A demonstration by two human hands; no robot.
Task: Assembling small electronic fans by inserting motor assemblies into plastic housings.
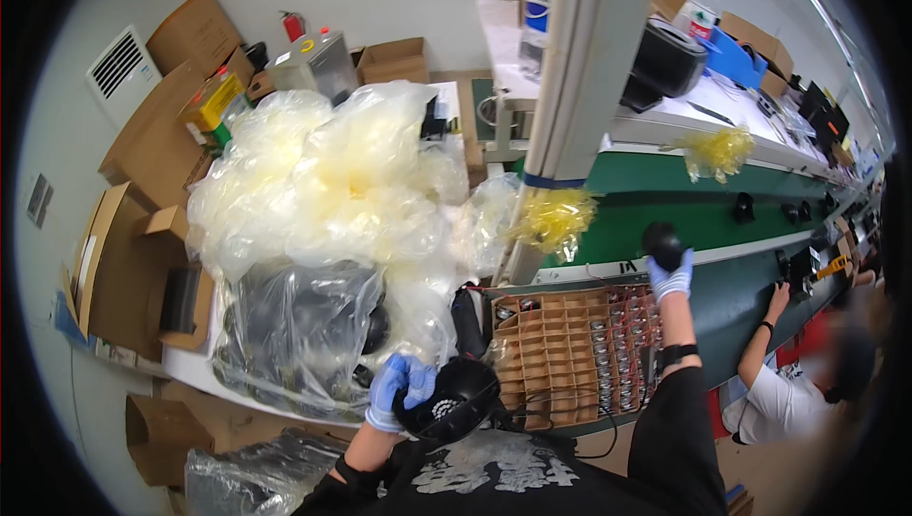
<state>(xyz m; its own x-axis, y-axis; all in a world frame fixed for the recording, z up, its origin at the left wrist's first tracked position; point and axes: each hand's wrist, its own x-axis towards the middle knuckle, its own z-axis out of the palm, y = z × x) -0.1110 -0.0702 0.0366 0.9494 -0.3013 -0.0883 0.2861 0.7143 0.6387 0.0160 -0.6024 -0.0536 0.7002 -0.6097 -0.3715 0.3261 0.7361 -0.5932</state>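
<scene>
My left hand, in a light blue glove, is closed on the rim of a black round housing with a cluster of small pale holes, held close to my body. Stretched forward and to the right, my gloved right hand grips a black dome-shaped part near the edge of the green conveyor belt. Between my arms lies a cardboard divider tray; its right-hand cells hold several small metallic parts with red wires.
Cloudy plastic bags cover the table at left, beside a see-through bag of black parts. A grey post rises ahead, with yellow plastic strips tied on. Several black parts sit along the belt. At right, a co-worker works.
</scene>
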